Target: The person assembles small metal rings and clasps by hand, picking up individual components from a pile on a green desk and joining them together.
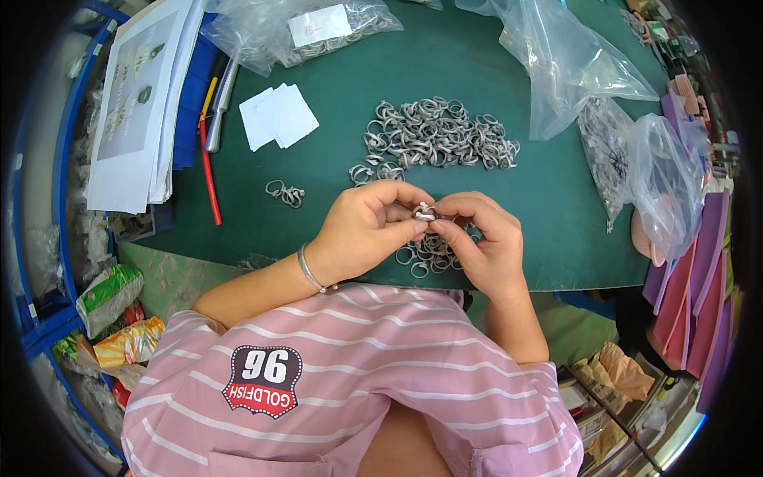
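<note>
Over the near part of the green table, my left hand (367, 225) and my right hand (486, 241) meet, their thumbs and fingers pinched on a small silver-grey ring (425, 213). Fingertips cover part of it. Beneath and just in front of my hands lies a small heap of similar rings (429, 258). A larger pile of grey metal rings (441, 135) spreads beyond my fingers, and its near edge passes behind my left hand. Off to the left sits a little cluster of rings (284, 193).
White paper slips (278, 117) lie at the left, beside a red pencil-like stick (211, 171) and a tapered metal rod (222, 103). A clear bag of rings (318, 32) rests at the far edge. Clear plastic bags (556, 63) cover the far right. Papers (139, 103) stand at the left edge.
</note>
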The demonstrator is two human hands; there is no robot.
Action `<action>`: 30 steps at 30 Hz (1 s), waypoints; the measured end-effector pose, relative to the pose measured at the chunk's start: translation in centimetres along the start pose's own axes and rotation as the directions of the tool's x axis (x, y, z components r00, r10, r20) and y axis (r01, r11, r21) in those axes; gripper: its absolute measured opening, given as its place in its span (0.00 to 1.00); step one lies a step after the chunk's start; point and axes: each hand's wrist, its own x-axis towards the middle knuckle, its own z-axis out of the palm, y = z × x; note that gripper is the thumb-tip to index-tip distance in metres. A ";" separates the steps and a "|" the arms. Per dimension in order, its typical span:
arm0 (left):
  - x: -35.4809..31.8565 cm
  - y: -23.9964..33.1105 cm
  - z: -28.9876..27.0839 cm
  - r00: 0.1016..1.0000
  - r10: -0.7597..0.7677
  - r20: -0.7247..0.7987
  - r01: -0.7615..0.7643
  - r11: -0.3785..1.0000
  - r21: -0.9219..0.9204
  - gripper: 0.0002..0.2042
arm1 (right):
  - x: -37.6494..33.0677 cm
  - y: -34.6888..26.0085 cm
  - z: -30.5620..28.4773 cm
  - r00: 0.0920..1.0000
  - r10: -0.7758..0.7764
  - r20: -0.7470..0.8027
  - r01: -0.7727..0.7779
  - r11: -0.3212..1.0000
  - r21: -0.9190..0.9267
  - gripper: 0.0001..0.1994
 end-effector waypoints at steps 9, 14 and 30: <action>-0.2 -0.8 -0.3 0.970 0.238 0.052 -0.244 0.946 0.212 0.06 | -1.2 0.5 0.6 0.992 0.034 -0.119 0.001 0.961 0.277 0.21; 0.1 -1.3 -0.2 0.991 0.134 0.007 -0.133 0.988 -0.083 0.04 | -1.0 0.5 0.7 0.967 -0.190 -0.168 0.223 0.952 0.208 0.26; 0.1 0.0 -0.2 0.983 -0.183 0.027 0.182 0.930 -0.319 0.14 | -1.1 0.0 0.6 0.978 0.148 -0.146 -0.092 0.938 0.334 0.13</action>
